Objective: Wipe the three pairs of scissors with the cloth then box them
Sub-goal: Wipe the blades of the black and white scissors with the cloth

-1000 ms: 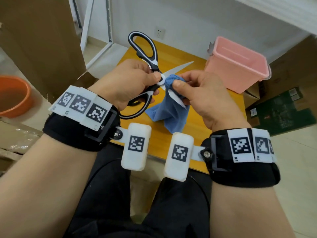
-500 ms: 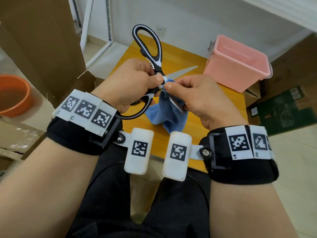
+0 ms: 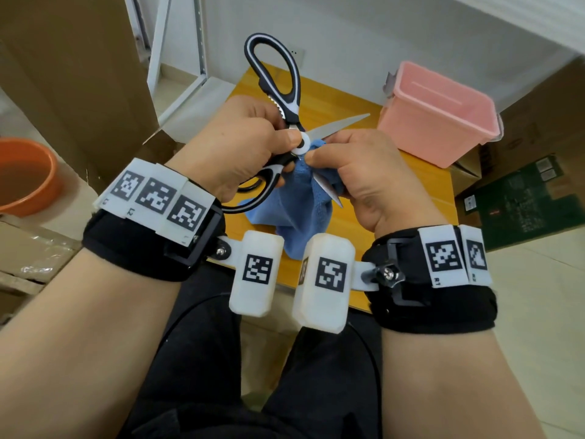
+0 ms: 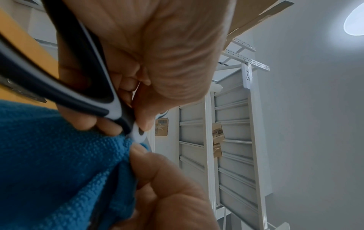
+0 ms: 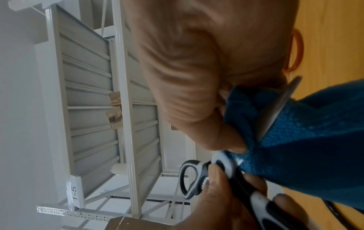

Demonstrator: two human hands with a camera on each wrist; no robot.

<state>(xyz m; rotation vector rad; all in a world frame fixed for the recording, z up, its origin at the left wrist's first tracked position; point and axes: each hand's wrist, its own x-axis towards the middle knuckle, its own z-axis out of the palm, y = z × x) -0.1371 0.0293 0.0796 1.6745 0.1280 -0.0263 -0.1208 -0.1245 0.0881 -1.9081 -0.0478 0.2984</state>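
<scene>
One pair of black-and-white kitchen scissors (image 3: 292, 112) is held up over the yellow table, blades spread apart. My left hand (image 3: 281, 144) grips it at the pivot and lower handle (image 4: 84, 74). The upper handle loop points up and away. My right hand (image 3: 329, 153) pinches the blue cloth (image 3: 297, 213) around the lower blade (image 5: 275, 109) close to the pivot; the rest of the cloth (image 4: 59, 163) hangs down. The upper blade sticks out bare toward the right. The pink box (image 3: 437, 128) stands at the table's far right corner.
The yellow table (image 3: 424, 185) is small, with its near edge just past my wrists. An orange loop (image 5: 296, 51) lies on it, mostly hidden behind my right hand. An orange basin (image 3: 25, 175) sits on the floor at left, and cardboard boxes at right.
The scissors have turned so the upper handle stands more upright. My right hand has slid the cloth up the lower blade toward the pivot. Both hands rose slightly.
</scene>
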